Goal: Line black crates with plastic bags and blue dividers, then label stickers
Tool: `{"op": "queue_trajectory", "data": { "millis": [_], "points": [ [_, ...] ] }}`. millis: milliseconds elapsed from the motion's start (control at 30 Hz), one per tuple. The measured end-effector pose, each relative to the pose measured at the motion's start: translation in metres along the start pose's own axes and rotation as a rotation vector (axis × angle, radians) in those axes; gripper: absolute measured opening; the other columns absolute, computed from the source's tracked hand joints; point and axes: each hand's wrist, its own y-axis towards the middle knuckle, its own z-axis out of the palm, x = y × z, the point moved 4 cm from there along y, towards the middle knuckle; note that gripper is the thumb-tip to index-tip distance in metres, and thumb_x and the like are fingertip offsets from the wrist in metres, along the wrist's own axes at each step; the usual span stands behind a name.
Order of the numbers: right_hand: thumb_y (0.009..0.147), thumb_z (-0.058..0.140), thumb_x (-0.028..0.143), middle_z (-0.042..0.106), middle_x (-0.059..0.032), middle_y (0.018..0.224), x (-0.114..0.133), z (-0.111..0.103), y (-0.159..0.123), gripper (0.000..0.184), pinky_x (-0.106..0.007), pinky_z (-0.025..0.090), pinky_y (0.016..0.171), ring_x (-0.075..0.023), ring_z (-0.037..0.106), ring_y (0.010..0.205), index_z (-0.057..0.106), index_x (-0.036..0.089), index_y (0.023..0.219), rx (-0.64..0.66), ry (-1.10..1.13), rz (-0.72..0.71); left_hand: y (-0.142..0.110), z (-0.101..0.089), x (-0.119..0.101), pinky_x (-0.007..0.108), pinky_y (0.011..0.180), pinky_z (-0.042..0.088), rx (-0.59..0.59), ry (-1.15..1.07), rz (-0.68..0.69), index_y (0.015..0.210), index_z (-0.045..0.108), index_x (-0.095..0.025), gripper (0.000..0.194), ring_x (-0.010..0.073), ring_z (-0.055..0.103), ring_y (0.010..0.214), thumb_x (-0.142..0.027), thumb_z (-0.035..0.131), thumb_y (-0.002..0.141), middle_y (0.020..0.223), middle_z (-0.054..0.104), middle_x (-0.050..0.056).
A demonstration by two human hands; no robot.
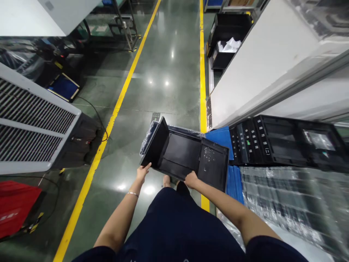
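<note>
A black plastic folding crate (181, 147) is in front of my body, above the floor. Its left panel (156, 143) stands up at a slant, while the right panel (214, 162) lies out flat with pale specks on it. My left hand (143, 173) is closed on the near corner of the raised panel. Around the near edge of the crate, my right hand (191, 179) has its fingers wrapped. Something dark in clear plastic wrap (188, 131) shows from behind the crate's far side; how it is supported is hidden.
On the right lie a stack of black crates (253, 142), blue sheets (220, 140) and plastic-wrapped stacks (283, 196). A white wall panel (261, 62) rises beyond them. Yellow lines (114, 112) edge the aisle. A grey louvred machine (35, 123) and a cable are at left.
</note>
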Motion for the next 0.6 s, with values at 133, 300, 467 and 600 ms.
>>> {"op": "queue_trajectory", "data": {
  "millis": [133,300,467,600],
  "points": [
    [0.070,0.062,0.013,0.069,-0.0247,0.093,-0.066,-0.044,-0.043,0.010,-0.048,0.044,0.087,-0.0364,0.063,0.100,0.069,0.011,0.062,-0.084,-0.023,0.208,0.000,0.008,0.005,0.029,0.069,0.052,-0.023,-0.092,-0.137,0.096,0.063,-0.013,0.033,0.0197,0.063,0.086,-0.021,0.070,0.065,0.093,0.066,0.010],
    [0.080,0.052,0.026,0.067,-0.0259,0.098,-0.184,-0.097,-0.116,0.024,-0.045,0.049,0.077,-0.0357,0.066,0.094,0.071,0.012,0.085,-0.262,0.088,0.587,-0.013,0.035,0.018,0.024,0.071,0.052,-0.080,-0.155,-0.291,0.101,0.057,-0.019,0.023,0.0151,0.062,0.090,-0.023,0.050,0.079,0.110,0.059,0.010],
    [0.087,0.042,0.039,0.068,-0.0177,0.101,-0.223,-0.104,-0.111,0.043,-0.033,0.052,0.076,-0.0254,0.067,0.091,0.060,0.012,0.115,-0.497,0.290,0.699,-0.022,0.060,0.019,0.023,0.070,0.053,-0.064,-0.139,-0.415,0.103,0.052,-0.021,0.023,0.0124,0.062,0.078,-0.025,0.038,0.086,0.098,0.054,0.008],
    [0.090,0.033,0.035,0.058,-0.0192,0.122,-0.214,-0.120,-0.040,0.054,-0.028,0.047,0.090,-0.0217,0.059,0.110,0.041,0.006,0.134,-0.709,0.334,0.675,-0.022,0.065,0.013,0.022,0.070,0.053,-0.087,-0.053,-0.501,0.109,0.046,-0.023,0.024,0.0118,0.062,0.078,-0.028,0.035,0.088,0.101,0.050,0.007]
  ]
}}
